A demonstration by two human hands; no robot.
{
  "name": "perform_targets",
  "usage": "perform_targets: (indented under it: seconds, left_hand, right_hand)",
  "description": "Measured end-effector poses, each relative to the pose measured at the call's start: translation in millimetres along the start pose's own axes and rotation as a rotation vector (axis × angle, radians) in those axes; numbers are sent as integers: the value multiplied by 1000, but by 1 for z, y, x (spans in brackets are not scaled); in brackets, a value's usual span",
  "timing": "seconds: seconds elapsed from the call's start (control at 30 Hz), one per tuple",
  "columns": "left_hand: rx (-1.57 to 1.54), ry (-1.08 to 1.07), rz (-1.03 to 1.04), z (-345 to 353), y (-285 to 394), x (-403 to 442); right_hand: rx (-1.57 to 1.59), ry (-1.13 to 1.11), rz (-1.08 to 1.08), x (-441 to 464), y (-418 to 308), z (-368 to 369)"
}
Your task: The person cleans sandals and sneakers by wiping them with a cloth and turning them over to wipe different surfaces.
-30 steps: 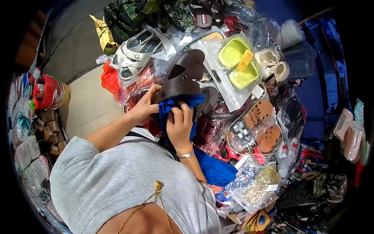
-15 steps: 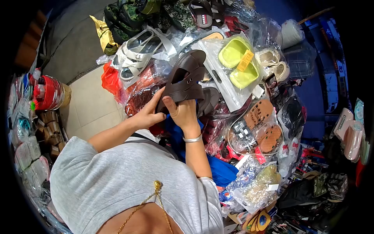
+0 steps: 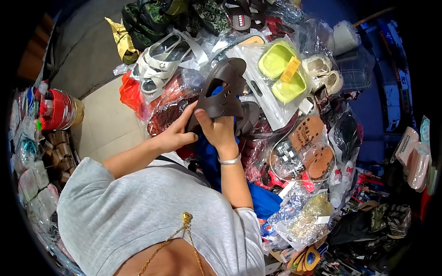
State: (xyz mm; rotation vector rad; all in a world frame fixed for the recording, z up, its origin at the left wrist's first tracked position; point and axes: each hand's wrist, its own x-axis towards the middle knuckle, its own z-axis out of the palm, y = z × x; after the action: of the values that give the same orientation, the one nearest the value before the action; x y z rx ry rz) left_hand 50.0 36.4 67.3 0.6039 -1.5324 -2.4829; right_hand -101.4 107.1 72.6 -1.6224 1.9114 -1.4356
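A dark brown sandal (image 3: 223,108) with cut-out openings is held up in front of my chest. My left hand (image 3: 177,134) grips its lower left edge, thumb and fingers closed on it. My right hand (image 3: 217,134), below a silver bangle (image 3: 229,160), reaches into the sandal from its near end. Its thumb stays outside, while most of its fingers are hidden. Blue cloth and a fingertip show through the sandal's opening. More blue cloth (image 3: 261,201) lies beneath my right forearm. Another dark sandal (image 3: 249,117) sits just behind the held one, partly covered.
Footwear in clear plastic is piled around: white sandals (image 3: 161,62), lime-green clogs (image 3: 281,69), brown insole-like soles (image 3: 307,133) and cream shoes (image 3: 317,69). A red bag (image 3: 130,92) lies at the pile's left edge. Further left stands a red bucket-like stack (image 3: 60,109).
The sandal has turned slightly in my hands. Blue cloth and a fingertip now show through its opening, which was dark before. My left hand has barely moved.
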Motion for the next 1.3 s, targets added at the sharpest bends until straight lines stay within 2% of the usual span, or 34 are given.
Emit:
perform_targets:
  seconds: [0.13,0.2,0.23,0.27,0.37,0.5,0.53,0.6,0.63,0.67,0.73,0.77,0.8,0.93,1.0,1.07,1.13,1.17,1.2,1.27,1.3]
  left_hand:
    - [98,40,65,-20,-12,2]
    - [-98,47,96,-29,-25,5]
    - [-223,138,7,-24,-12,2]
    - [-302,133,-6,-23,-7,5]
    - [-462,-19,8,-38,-20,5]
    - [-252,55,2,-15,-12,6]
    - [-41,93,20,-12,-15,6]
    - [-99,44,129,-8,-26,2]
    - [-35,18,185,-11,-26,4]
    - [-34,22,186,-15,-27,4]
    - [-327,36,128,-20,-30,7]
    - [-310,43,172,-23,-26,9]
    - [-385,54,136,-23,-25,9]
    - [-323,131,145,-24,-28,13]
    - [-331,83,173,-18,-27,15]
    - [-246,80,150,-10,-27,10]
    - [-149,107,155,-6,-33,6]
    - [-188,115,154,-8,-32,7]
    - [-187,119,157,-11,-30,7]
    - [-329,96,212,-15,-22,9]
    - [-397,145,140,-12,-10,8]
  right_hand:
    - [80,-155,87,-2,-4,10]
    - [-56,21,3,-21,-17,21]
    - [-120,-89,-74,-44,-7,28]
    - [-49,-195,-16,-61,-14,33]
    - [100,-210,62,-74,-35,30]
    - [-71,-77,52,-47,-14,27]
    - [-58,-62,51,-34,-6,21]
    - [136,-50,169,-19,-5,15]
    - [117,-186,163,-15,-8,9]
    - [119,-188,161,-17,-10,13]
    - [-33,-20,9,-34,-17,24]
    - [-145,-67,-11,-59,-11,36]
    - [-60,-138,-12,-66,-19,36]
    - [12,-190,-9,-86,-32,38]
    - [25,-171,9,-76,-24,35]
    - [-17,-26,41,-59,-17,35]
    - [123,-55,146,-39,-17,27]
    - [86,35,32,-37,-19,31]
    - [89,33,29,-43,-16,38]
    - [-101,-7,-42,-66,-10,51]
    - [-70,-26,-114,-69,-19,49]
